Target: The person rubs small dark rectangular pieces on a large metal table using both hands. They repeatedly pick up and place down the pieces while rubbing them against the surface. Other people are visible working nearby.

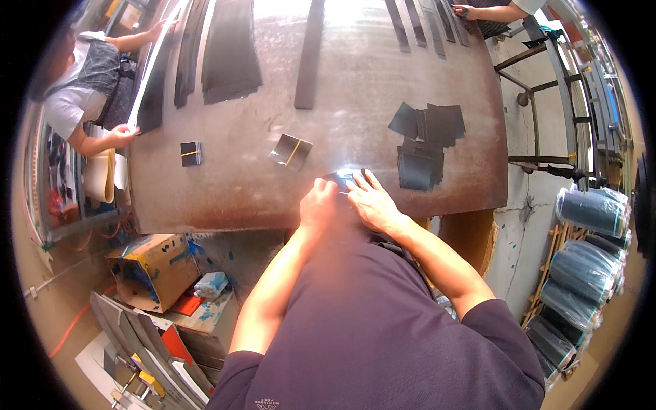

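You had both hands together at the desk's near edge, around its middle, over a small dark, shiny piece. Your right hand lay across the piece's right part, its fingers stretched out and slightly apart. Your left hand was curled at the piece's left end; whether it pinched the piece, you could not tell, since the fingertips were partly hidden and blurred by glare.

On the desk's near half, left of its middle, sat a small banded bundle and a shinier banded stack, each bound with a yellow band. On the desk's right part lay loose dark squares, overlapping in two groups. Toward the desk's far side ran wide dark sheets, one long dark strip and several narrow strips.

At the desk's left side, a co-worker held a long bright strip with both hands; at its far right corner, another person's hand touched the narrow strips.
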The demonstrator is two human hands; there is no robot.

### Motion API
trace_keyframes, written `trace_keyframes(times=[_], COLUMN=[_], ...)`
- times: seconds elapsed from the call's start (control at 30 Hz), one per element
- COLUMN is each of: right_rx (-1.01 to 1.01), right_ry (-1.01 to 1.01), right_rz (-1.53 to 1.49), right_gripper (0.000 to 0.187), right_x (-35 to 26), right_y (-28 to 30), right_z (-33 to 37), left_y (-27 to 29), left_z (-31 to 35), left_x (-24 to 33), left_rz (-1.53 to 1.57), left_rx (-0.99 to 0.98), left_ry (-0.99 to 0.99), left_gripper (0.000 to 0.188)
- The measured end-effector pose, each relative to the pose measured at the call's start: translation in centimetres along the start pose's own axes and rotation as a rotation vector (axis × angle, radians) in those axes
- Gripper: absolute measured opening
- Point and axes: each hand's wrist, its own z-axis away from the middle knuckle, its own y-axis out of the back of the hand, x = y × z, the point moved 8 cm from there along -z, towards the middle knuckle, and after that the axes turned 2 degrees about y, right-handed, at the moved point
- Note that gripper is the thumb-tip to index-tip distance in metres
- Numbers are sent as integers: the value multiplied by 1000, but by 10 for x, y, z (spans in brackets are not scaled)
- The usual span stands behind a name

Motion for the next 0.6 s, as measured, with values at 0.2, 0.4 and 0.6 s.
trace_keyframes(times=[0.2, 0.4, 0.6], right_rx=[-31, 17, 136], right_ry=[-35, -68, -255], right_rz=[-29, 1, 126], right_gripper=[25, 16, 11], right_x=[6, 5, 99], right_y=[-9, 53, 61], right_z=[4, 19, 82], left_y=[32, 21, 19], left_z=[26, 63, 45], left_x=[-50, -83, -58], left_rz=[876, 1634, 1640], left_rx=[175, -120, -191], left_ry=[81, 405, 357], left_gripper=[8, 23, 34])
